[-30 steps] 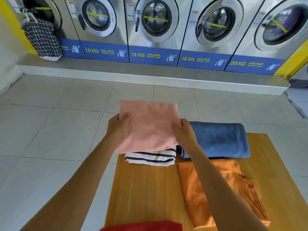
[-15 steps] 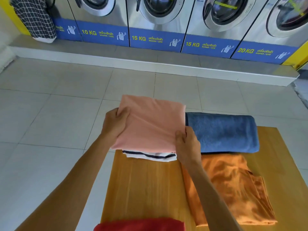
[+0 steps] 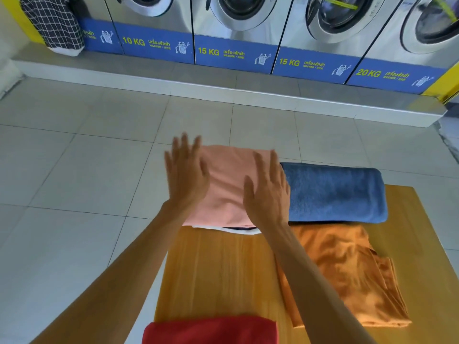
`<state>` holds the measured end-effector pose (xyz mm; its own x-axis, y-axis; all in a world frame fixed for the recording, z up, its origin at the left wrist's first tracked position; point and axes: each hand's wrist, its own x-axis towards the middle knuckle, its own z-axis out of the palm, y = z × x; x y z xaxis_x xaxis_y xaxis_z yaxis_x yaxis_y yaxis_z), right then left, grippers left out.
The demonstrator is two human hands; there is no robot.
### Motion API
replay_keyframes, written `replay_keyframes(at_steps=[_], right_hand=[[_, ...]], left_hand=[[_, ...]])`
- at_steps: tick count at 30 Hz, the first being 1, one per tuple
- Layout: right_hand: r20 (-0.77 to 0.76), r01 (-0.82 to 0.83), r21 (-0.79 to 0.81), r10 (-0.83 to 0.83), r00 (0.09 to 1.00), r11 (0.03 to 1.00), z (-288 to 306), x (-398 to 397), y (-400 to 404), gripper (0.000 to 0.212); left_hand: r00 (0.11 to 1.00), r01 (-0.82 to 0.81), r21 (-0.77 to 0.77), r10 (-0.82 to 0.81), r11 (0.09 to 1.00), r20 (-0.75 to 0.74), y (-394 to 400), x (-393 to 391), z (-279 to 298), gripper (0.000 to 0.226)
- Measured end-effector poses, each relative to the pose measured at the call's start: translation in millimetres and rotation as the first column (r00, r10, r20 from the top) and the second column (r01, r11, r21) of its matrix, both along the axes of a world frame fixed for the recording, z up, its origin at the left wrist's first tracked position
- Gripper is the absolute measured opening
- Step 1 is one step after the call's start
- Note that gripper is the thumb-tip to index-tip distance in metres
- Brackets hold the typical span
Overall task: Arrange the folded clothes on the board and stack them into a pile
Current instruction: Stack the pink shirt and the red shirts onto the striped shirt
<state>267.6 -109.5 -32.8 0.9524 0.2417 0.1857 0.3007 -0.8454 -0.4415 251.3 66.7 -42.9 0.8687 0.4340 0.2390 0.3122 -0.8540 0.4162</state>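
A folded pink cloth (image 3: 229, 184) lies on top of a striped white garment (image 3: 238, 229) at the far left corner of the wooden board (image 3: 218, 274). My left hand (image 3: 186, 175) lies flat with fingers spread over the pink cloth's left edge. My right hand (image 3: 267, 192) is spread flat on its right side. A folded blue towel (image 3: 332, 194) sits just to the right of the pile. An orange cloth (image 3: 347, 274) lies in front of the towel. A folded red cloth (image 3: 211, 330) rests at the board's near edge.
The board stands over a grey tiled floor (image 3: 74, 182). A row of washing machines (image 3: 238, 26) on a raised step (image 3: 223, 93) lines the far wall. A black checked bag (image 3: 52, 23) hangs at the far left.
Both hands let go of the pink cloth's edges and now lie flat and spread on top of it. The pink cloth has settled onto the striped garment.
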Motion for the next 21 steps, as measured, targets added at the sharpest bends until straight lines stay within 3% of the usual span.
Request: replay_keyframes(at_steps=[3,5,10,15,18,21], right_hand=[[-0.113,-0.142,-0.182,0.123,0.986,0.973,-15,24,14,0.058],[-0.231,-0.195,-0.236,0.14,0.963,0.952,-32,32,12,0.062],[-0.283,-0.257,-0.294,0.173,0.943,0.921,-44,47,8,0.069],[-0.366,-0.323,-0.346,0.19,0.911,0.881,-31,51,3,0.07],[-0.385,-0.33,-0.379,0.178,0.906,0.865,-26,50,5,0.071],[-0.439,-0.327,-0.38,0.142,0.887,0.865,-8,43,10,0.074]], left_hand=[[0.962,0.269,0.104,-0.261,0.958,-0.079,-13,13,-12,0.048],[0.931,0.335,0.145,-0.304,0.931,-0.202,-12,7,-36,0.054],[0.956,0.148,0.071,-0.124,0.986,-0.267,-9,-7,-61,0.056],[0.932,0.159,0.006,-0.148,0.987,-0.332,-13,-11,-56,0.057],[0.894,0.167,-0.125,-0.203,0.978,-0.4,-14,-27,-39,0.059],[0.913,0.137,-0.215,-0.208,0.967,-0.351,-17,-59,-13,0.056]])
